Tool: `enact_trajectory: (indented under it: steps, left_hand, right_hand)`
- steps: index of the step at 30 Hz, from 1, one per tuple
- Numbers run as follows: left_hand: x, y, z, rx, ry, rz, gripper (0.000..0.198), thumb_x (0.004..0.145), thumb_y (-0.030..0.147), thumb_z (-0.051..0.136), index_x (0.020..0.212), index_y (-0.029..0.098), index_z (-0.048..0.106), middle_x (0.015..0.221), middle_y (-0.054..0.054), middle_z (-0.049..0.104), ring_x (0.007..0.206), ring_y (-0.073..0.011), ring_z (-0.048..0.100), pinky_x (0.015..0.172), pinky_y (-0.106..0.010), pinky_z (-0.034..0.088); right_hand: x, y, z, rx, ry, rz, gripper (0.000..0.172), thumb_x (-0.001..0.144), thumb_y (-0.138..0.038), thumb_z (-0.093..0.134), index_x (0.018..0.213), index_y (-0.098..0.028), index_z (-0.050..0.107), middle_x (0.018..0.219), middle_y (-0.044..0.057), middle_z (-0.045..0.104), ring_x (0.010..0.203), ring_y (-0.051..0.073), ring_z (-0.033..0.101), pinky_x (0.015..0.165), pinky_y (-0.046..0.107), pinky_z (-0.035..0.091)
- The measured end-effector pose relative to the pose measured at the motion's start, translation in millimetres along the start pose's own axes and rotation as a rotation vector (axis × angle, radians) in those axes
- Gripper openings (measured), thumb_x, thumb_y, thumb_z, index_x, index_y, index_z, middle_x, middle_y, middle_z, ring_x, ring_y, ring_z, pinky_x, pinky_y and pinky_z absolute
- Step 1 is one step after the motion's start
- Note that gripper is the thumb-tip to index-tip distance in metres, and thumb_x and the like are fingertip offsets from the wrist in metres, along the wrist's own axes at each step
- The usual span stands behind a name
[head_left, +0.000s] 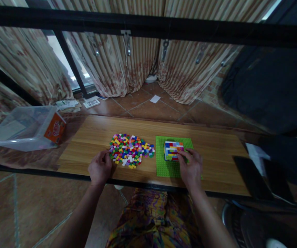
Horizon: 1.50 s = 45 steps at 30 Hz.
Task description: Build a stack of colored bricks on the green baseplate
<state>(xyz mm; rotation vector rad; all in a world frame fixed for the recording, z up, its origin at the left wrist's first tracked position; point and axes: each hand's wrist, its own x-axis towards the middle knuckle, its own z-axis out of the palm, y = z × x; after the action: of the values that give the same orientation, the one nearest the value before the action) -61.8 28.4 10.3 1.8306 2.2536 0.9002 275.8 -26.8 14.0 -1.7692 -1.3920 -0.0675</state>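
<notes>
Many small coloured bricks [130,148] lie in a loose pile on the wooden table [135,175]. A green baseplate [160,167] is to the right of the pile, with a block of stacked multicoloured bricks [171,151] on it. My left hand [101,167] rests at the pile's left edge, its fingers curled together; whatever they hold is too small to make out. My right hand [192,168] is over the right side of the stacked block, thumb and forefinger close together at its bricks. Anything between those fingertips is hidden.
A clear plastic bin [32,119] with an orange label stands at the far left. Papers [91,102] lie on the tiled floor beyond the table. Dark flat objects [252,175] are at the right end, and a black bar [148,26] crosses in front of the curtains.
</notes>
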Motion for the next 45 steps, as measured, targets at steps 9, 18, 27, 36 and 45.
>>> enact_trajectory:
  steps: [9, 18, 27, 36, 45]
  left_hand:
    - [0, 2, -1.2, -0.001, 0.009, 0.002, 0.024, 0.086, 0.032, 0.049, 0.093, 0.021, 0.069, 0.085, -0.005, 0.071, 0.078, -0.0177, 0.064, 0.063, -0.025, 0.04]
    - [0, 2, -1.0, -0.009, 0.02, -0.004, 0.022, 0.085, 0.031, 0.05, 0.092, 0.021, 0.069, 0.087, -0.005, 0.071, 0.08, -0.0181, 0.064, 0.067, -0.026, 0.042]
    - [0, 2, -1.5, 0.003, 0.006, -0.006, 0.024, 0.085, 0.032, 0.049, 0.093, 0.022, 0.069, 0.083, -0.005, 0.07, 0.077, -0.0179, 0.063, 0.064, -0.026, 0.041]
    - [-1, 2, -0.2, -0.018, 0.008, -0.026, 0.024, 0.086, 0.032, 0.048, 0.091, 0.022, 0.069, 0.084, -0.004, 0.07, 0.077, -0.0165, 0.063, 0.065, -0.024, 0.041]
    - [-1, -1, 2.2, -0.002, -0.001, -0.016, 0.024, 0.087, 0.033, 0.048, 0.092, 0.022, 0.069, 0.084, -0.005, 0.071, 0.079, -0.0175, 0.064, 0.065, -0.025, 0.041]
  right_hand:
    - [4, -1, 3, 0.147, 0.004, 0.166, 0.025, 0.082, -0.039, 0.062, 0.093, -0.019, 0.071, 0.101, 0.01, 0.066, 0.097, 0.023, 0.058, 0.091, 0.042, 0.044]
    - [-1, 5, 7, 0.252, 0.006, 0.248, 0.034, 0.081, -0.045, 0.062, 0.101, -0.018, 0.07, 0.099, 0.01, 0.069, 0.093, 0.022, 0.061, 0.085, 0.04, 0.048]
    - [4, 5, 18, 0.283, 0.054, 0.344, 0.038, 0.081, -0.047, 0.061, 0.1, -0.015, 0.07, 0.097, 0.012, 0.07, 0.088, 0.022, 0.063, 0.083, 0.039, 0.049]
    - [4, 11, 25, 0.332, 0.065, 0.362, 0.037, 0.077, -0.046, 0.064, 0.096, -0.015, 0.071, 0.096, 0.011, 0.071, 0.086, 0.022, 0.064, 0.081, 0.039, 0.05]
    - [6, 7, 14, 0.254, 0.024, 0.292, 0.036, 0.08, -0.046, 0.062, 0.098, -0.015, 0.071, 0.095, 0.011, 0.069, 0.088, 0.023, 0.062, 0.083, 0.041, 0.048]
